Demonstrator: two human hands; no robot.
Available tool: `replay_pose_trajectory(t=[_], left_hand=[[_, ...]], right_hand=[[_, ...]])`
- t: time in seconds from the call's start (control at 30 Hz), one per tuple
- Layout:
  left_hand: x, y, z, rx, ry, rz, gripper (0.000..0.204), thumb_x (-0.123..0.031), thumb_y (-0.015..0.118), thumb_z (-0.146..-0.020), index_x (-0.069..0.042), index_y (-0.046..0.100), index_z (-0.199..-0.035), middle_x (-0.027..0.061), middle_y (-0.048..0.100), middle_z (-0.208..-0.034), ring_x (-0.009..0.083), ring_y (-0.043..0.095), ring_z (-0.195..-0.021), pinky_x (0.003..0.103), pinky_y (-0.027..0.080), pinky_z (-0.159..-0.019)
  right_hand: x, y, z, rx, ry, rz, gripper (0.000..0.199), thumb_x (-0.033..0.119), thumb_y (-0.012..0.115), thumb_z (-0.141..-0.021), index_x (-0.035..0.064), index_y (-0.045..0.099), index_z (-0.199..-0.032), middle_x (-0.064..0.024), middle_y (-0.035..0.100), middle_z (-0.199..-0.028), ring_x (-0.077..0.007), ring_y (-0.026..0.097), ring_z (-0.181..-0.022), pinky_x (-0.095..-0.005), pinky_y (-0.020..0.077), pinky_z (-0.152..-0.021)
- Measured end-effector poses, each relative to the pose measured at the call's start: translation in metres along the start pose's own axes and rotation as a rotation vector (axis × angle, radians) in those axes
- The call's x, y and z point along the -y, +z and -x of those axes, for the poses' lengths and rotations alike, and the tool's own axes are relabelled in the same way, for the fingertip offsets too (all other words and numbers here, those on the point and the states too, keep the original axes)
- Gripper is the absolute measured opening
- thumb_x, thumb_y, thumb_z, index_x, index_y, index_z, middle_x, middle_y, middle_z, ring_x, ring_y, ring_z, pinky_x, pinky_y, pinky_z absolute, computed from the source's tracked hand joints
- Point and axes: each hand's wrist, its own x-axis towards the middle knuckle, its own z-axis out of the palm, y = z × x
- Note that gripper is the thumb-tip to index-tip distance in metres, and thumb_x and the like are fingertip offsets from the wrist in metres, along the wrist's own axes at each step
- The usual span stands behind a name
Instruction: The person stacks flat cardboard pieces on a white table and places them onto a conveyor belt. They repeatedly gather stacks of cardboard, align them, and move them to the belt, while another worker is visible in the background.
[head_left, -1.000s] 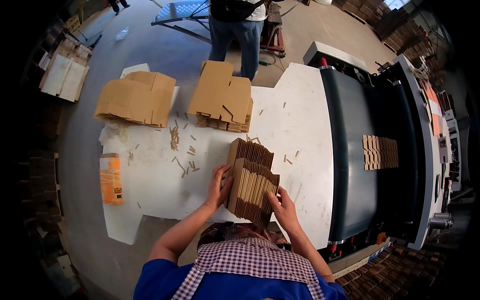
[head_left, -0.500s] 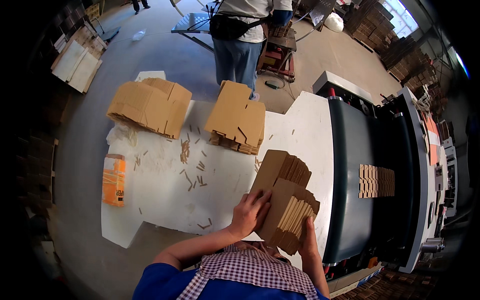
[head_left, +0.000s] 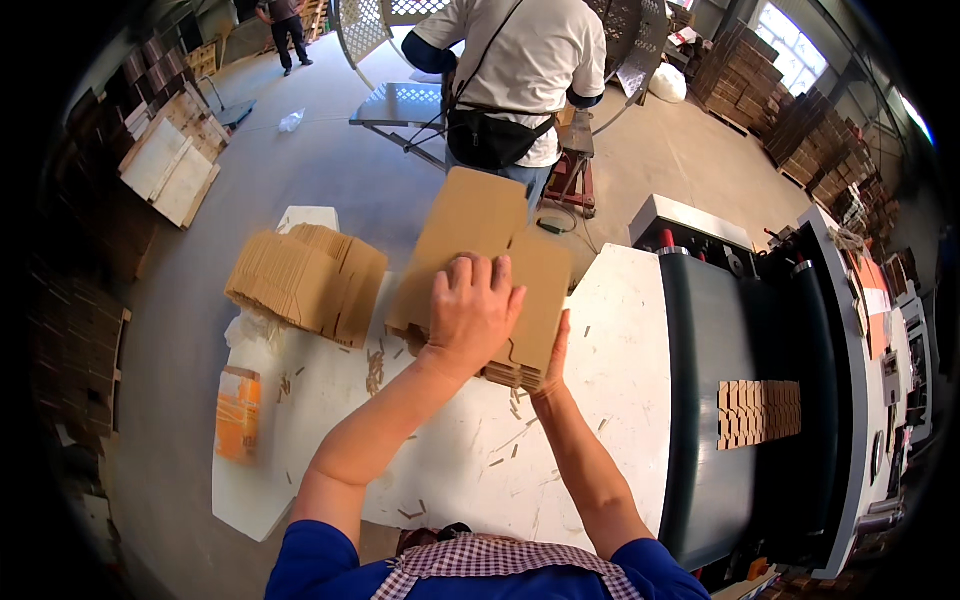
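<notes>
- Biggest thing in view: the dark grey machine (head_left: pixel 760 340) fills the right side, with a short row of cut cardboard pieces (head_left: pixel 758 413) lying on its top surface.
- Next, the white worktable (head_left: pixel 620 340) butts up against that machine, its surface scattered with little cardboard scraps (head_left: pixel 376 368).
- A co-worker in a white shirt (head_left: pixel 520 60) stands at the far edge of the table, a black waist bag at the hip, back turned.
- And here's the action: a stack of flat cardboard blanks (head_left: pixel 478 220) sits on the table at its far middle, right in front of the person, just short of the co-worker.
- To its left, apart from it, a second pile of cardboard blanks (head_left: pixel 305 282) rests at the table's far left corner, fanned and slightly messy.
- Left hand (head_left: pixel 472 312) is flat on top of the stack, fingers spread a little and curled over the upper sheet, palm pressing down.
- Right hand (head_left: pixel 553 358) is tucked against the stack's near right edge, fingers straight and together along the side; the fingertips hide behind the cardboard, so how far it grips, I cannot tell.
- Smallest: an orange packet (head_left: pixel 238 413) lies at the table's left edge, well apart from both hands.
</notes>
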Motion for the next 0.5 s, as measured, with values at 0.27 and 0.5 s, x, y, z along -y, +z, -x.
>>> replay_pose_trajectory(t=[0.27,0.5], left_hand=[[0.03,0.112,0.026,0.176,-0.034,-0.044,0.037,-0.035,0.062,-0.09,-0.01,0.066,-0.116,0.0103,0.056,-0.096,0.0268,0.054,-0.093,0.042,0.043,-0.071],[0.014,0.102,0.023,0.263,-0.084,-0.037,0.04,-0.036,0.063,-0.09,-0.012,0.065,-0.121,0.0115,0.055,-0.104,0.0285,0.051,-0.097,0.043,0.04,-0.074]], right_hand=[[-0.012,-0.071,-0.064,-0.14,0.14,0.01,0.075,0.07,0.046,-0.092,0.0168,0.046,-0.145,-0.0117,0.053,-0.139,-0.0289,0.055,-0.123,-0.047,0.0481,-0.101],[0.018,-0.074,-0.044,-0.627,-0.078,0.937,0.061,0.052,0.056,-0.097,0.0001,0.059,-0.129,-0.01,0.063,-0.121,-0.0161,0.06,-0.101,-0.0278,0.0508,-0.077]])
